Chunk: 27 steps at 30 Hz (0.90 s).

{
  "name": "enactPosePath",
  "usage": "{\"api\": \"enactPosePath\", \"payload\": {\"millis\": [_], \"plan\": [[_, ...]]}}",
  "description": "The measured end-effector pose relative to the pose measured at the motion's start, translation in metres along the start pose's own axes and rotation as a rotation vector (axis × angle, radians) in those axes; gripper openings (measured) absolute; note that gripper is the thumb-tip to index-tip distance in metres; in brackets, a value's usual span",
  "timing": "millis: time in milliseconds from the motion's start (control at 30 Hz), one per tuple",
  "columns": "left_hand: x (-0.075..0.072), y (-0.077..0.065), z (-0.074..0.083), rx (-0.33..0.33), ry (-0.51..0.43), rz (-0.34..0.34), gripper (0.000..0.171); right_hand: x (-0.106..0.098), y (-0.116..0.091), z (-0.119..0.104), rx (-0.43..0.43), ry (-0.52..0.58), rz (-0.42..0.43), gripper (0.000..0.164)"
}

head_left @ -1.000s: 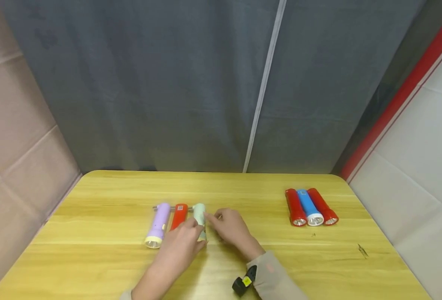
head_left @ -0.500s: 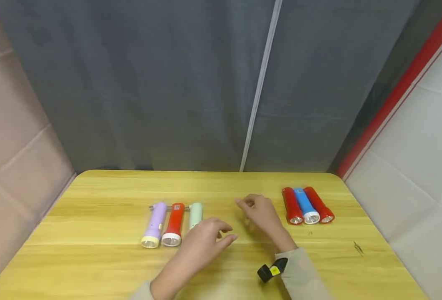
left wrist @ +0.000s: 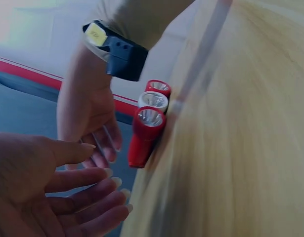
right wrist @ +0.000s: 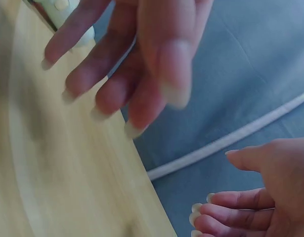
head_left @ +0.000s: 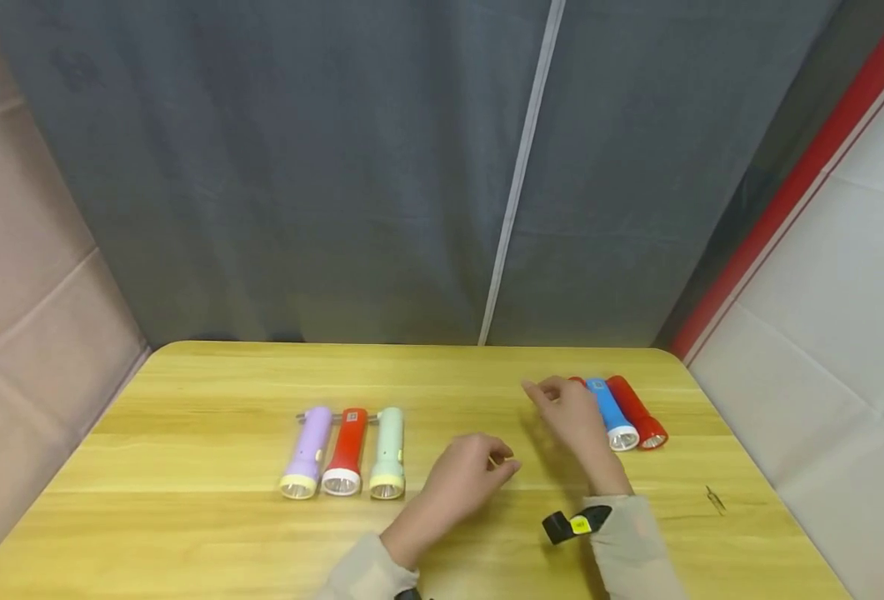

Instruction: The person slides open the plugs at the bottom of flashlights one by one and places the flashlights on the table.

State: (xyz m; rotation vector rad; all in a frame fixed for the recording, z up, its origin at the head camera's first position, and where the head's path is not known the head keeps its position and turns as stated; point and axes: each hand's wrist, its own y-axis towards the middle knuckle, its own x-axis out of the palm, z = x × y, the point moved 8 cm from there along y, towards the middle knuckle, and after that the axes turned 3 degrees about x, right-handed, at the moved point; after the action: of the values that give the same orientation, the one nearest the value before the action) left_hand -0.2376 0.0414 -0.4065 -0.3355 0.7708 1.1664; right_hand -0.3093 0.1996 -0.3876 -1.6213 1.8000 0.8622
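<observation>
My left hand (head_left: 466,473) hovers over the middle of the table, fingers loosely bent and holding nothing. To its left lie a purple flashlight (head_left: 311,446), a red flashlight with a white head (head_left: 348,446) and a pale green flashlight (head_left: 390,450), side by side with lenses toward me. My right hand (head_left: 572,417), also holding nothing, is beside a second row on the right. That row has a blue flashlight (head_left: 608,408), a red flashlight (head_left: 636,410) at its right and another red flashlight (left wrist: 147,133), which the right hand mostly covers in the head view.
The wooden table (head_left: 209,533) has rounded far corners and ends at a grey curtain (head_left: 299,208). A small dark mark (head_left: 715,500) is on the tabletop at the right. Pale panels (head_left: 831,308) flank both sides.
Both hands have left the pale green flashlight and moved right, the right hand reaching the right-hand row. The left row is fully uncovered now, and the nearest red flashlight on the right is mostly hidden.
</observation>
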Motion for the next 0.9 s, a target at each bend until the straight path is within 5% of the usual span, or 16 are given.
{"api": "enactPosePath", "payload": {"millis": [400,633,900], "plan": [[0.042,0.036,0.004,-0.068,-0.114,0.033,0.033,-0.022,0.004,0.014,0.001,-0.024,0.094,0.041],[0.054,0.057,0.002,-0.177,-0.166,0.066,0.038,-0.027,0.009,0.030,0.008,-0.039,0.154,0.036],[0.067,0.075,0.007,-0.169,-0.149,0.093,0.030,-0.029,0.014,0.037,0.001,-0.103,0.186,0.032]]}}
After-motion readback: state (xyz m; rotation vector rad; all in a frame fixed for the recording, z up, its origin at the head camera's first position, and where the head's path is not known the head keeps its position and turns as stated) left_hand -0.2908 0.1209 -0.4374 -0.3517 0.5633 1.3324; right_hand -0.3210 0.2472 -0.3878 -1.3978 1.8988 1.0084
